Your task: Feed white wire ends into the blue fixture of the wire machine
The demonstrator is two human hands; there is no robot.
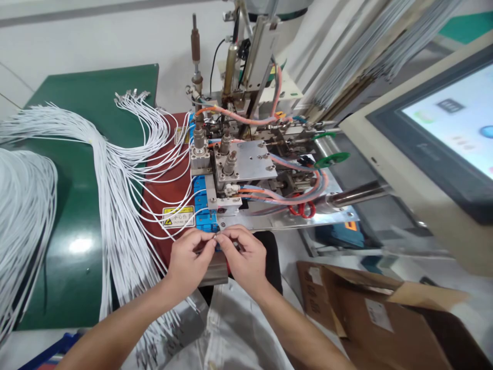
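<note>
My left hand and my right hand meet at the front edge of a machine, fingertips pinched together. Between them is a tiny piece, mostly covered by the fingers, too small to name. Just beyond the fingertips is a row of blue holder blocks along the machine's edge. White cables run from a big bundle on the left to these blocks, and one passes close by my left hand. A yellow warning label sits on the red surface left of the blocks.
The bench machine has metal cylinders and orange and blue air hoses. A green mat carries more coiled white cables. A screen panel overhangs from the right. An open cardboard box stands at lower right.
</note>
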